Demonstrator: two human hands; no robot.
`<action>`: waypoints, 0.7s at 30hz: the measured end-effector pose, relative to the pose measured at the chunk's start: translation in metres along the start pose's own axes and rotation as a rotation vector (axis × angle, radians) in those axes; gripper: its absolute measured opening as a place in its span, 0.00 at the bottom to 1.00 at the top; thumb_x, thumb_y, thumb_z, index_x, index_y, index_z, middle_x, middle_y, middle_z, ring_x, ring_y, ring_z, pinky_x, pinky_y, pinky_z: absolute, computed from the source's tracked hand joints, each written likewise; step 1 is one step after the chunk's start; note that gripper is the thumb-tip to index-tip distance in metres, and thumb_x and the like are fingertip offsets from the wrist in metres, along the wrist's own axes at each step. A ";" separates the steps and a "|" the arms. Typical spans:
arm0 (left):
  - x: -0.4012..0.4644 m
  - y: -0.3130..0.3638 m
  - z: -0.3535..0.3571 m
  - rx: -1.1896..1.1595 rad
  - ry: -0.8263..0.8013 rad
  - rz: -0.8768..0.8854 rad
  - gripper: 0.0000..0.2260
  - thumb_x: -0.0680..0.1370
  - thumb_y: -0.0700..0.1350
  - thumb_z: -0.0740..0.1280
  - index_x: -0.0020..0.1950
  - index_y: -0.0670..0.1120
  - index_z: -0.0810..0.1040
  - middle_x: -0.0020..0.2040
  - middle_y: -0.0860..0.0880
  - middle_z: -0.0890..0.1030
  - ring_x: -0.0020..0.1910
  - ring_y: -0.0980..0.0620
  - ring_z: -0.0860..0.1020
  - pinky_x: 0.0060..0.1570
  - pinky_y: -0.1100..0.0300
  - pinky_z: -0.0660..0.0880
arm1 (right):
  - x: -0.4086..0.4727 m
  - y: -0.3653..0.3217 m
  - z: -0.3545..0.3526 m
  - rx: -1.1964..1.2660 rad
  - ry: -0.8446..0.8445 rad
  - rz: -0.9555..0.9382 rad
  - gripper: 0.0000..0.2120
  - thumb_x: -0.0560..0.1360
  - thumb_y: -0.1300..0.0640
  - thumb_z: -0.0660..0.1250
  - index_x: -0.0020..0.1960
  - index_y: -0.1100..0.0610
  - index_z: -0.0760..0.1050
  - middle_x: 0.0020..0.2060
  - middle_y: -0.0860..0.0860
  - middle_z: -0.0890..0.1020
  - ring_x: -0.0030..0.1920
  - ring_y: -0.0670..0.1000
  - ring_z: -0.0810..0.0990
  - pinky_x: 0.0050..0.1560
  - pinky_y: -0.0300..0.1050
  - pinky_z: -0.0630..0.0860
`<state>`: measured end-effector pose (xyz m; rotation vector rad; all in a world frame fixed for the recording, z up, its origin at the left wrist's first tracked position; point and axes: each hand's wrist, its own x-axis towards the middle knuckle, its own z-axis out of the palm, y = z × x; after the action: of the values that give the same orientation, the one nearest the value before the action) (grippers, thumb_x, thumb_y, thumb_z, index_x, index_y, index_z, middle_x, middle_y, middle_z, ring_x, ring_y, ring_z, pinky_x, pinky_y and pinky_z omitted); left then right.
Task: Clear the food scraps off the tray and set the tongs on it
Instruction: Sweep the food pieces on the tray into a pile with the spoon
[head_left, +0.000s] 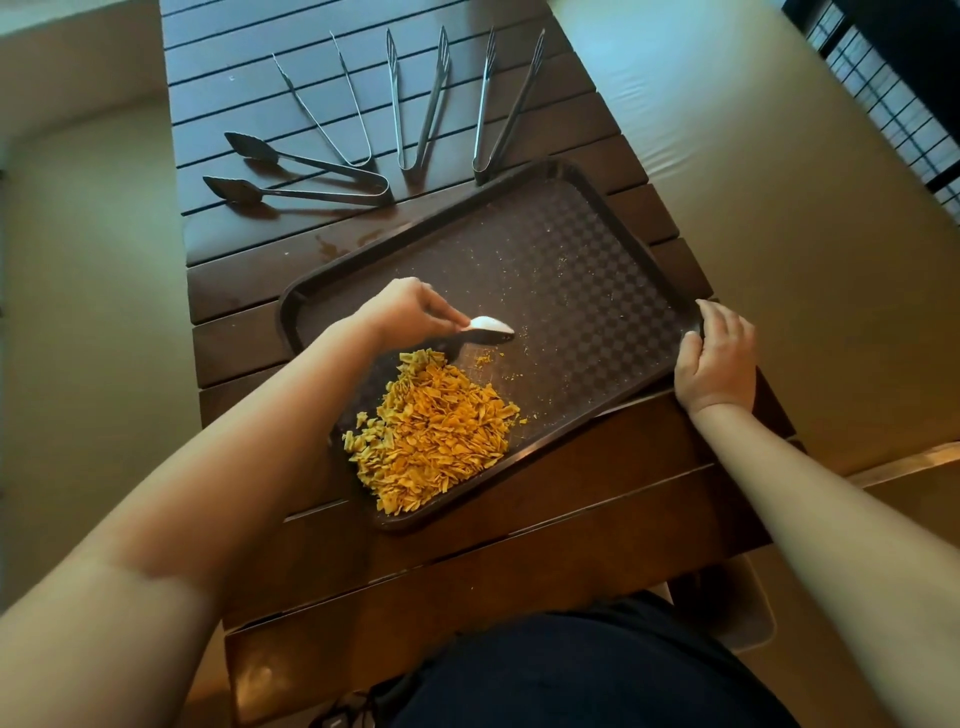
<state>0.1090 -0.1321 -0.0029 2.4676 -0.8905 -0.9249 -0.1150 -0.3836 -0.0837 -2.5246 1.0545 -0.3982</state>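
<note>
Tray (597, 249) w/ scraps (431, 431) — L hand (410, 312) fingers round white scraper (491, 325), R hand (717, 358) fingers curled on rim

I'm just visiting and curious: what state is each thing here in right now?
Tray: on the table, mostly swept, fine crumbs left.
Scraps: heaped at the tray's near corner.
Brush: on the tray, held by the left hand.
Right hand: gripping the tray's rim.
Tongs: four pairs, open, on the table beyond the tray.

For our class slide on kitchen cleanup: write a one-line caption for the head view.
Left hand sweeps scraps with a small brush; right hand steadies the tray; tongs wait.
</note>
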 end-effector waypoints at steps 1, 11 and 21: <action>-0.002 -0.002 -0.001 0.019 -0.040 -0.014 0.08 0.75 0.45 0.69 0.53 0.52 0.82 0.42 0.54 0.73 0.44 0.55 0.72 0.47 0.57 0.71 | 0.000 0.000 0.000 0.002 -0.001 0.000 0.26 0.76 0.51 0.49 0.68 0.62 0.69 0.66 0.59 0.72 0.66 0.59 0.68 0.67 0.54 0.65; -0.005 0.018 0.005 0.115 -0.096 0.060 0.08 0.75 0.46 0.68 0.52 0.55 0.82 0.40 0.60 0.72 0.39 0.60 0.71 0.39 0.64 0.69 | 0.000 -0.001 0.000 -0.012 -0.003 0.006 0.26 0.76 0.51 0.49 0.68 0.62 0.69 0.66 0.59 0.73 0.66 0.59 0.68 0.66 0.53 0.65; -0.009 0.016 0.003 0.103 -0.255 0.021 0.06 0.73 0.45 0.70 0.48 0.54 0.83 0.44 0.57 0.77 0.48 0.58 0.76 0.51 0.61 0.71 | 0.000 -0.002 -0.001 -0.006 0.006 0.003 0.25 0.76 0.52 0.50 0.67 0.63 0.69 0.65 0.60 0.73 0.65 0.60 0.68 0.65 0.54 0.66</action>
<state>0.0947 -0.1378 0.0073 2.4555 -1.0694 -1.2358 -0.1141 -0.3828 -0.0822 -2.5286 1.0631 -0.4021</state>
